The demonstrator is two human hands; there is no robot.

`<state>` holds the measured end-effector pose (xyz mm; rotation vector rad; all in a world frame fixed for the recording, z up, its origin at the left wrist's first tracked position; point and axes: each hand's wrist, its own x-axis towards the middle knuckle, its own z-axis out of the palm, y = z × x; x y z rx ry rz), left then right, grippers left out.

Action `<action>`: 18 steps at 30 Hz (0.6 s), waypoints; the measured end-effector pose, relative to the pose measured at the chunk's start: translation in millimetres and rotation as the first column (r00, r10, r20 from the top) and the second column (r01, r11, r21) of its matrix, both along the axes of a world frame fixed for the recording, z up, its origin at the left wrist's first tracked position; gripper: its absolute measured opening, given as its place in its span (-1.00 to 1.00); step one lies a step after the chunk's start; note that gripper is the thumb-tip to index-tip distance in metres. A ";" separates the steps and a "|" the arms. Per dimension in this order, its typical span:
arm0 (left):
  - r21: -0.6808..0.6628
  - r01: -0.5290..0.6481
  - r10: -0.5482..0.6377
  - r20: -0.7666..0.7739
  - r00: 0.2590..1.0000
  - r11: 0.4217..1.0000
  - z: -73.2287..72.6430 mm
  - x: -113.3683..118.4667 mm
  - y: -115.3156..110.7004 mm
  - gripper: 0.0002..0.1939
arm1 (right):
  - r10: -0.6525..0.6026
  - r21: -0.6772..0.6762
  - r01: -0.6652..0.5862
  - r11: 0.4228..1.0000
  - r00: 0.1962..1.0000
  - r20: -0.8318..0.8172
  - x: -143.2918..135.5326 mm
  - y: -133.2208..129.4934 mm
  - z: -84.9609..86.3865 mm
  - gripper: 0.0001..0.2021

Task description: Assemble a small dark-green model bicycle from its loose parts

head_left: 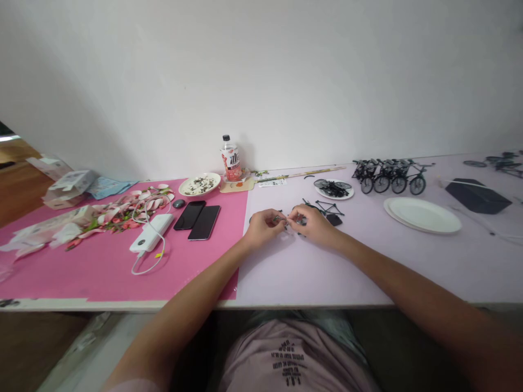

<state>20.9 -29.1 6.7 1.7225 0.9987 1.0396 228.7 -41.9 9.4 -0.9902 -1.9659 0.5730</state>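
My left hand (265,226) and my right hand (311,223) meet above the pale tabletop, fingertips nearly touching. Both are closed in a pinch around small dark pieces, largely covered by the fingers, so their kind is unclear. Just behind my right hand lies a dark miniature bicycle frame (327,208), with a small black flat piece (334,219) beside it. Farther back, a white plate (350,196) carries black wheels and other small parts. To its right stands a row of several assembled miniature bicycles (388,175).
Stacked white plates (425,215) and a dark box-like object (477,196) lie to the right. On the pink sheet (110,277) at left are two phones (204,222), a cabled power bank (152,233) and artificial petals (134,206). A bottle (231,160) stands near the wall.
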 end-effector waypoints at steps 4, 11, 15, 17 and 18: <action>-0.017 0.028 -0.027 0.033 0.999 0.999 -1.2 -0.6 0.9 -0.75 | 0.010 -0.004 -0.010 1.000 1.000 0.003 -0.2 -0.1 1.2 -0.90; -0.059 0.087 -0.081 0.105 0.991 0.994 -1.5 -1.9 2.4 -0.63 | 0.001 0.003 -0.001 1.000 1.000 -0.005 1.9 2.3 -0.9 -0.90; -0.062 0.087 -0.079 0.115 0.990 0.994 -2.8 -1.7 3.6 -0.64 | 0.004 0.002 -0.004 1.000 1.000 0.000 2.7 1.8 0.1 -0.91; -0.059 0.091 -0.083 0.119 0.989 0.994 -3.6 -1.4 4.0 -0.66 | 0.008 0.001 -0.008 1.000 1.000 0.002 2.5 1.1 0.9 -0.91; -0.056 0.091 -0.083 0.120 0.989 0.994 -3.9 -1.3 4.2 -0.66 | 0.010 0.002 -0.010 1.000 1.000 0.001 2.3 0.8 1.2 -0.90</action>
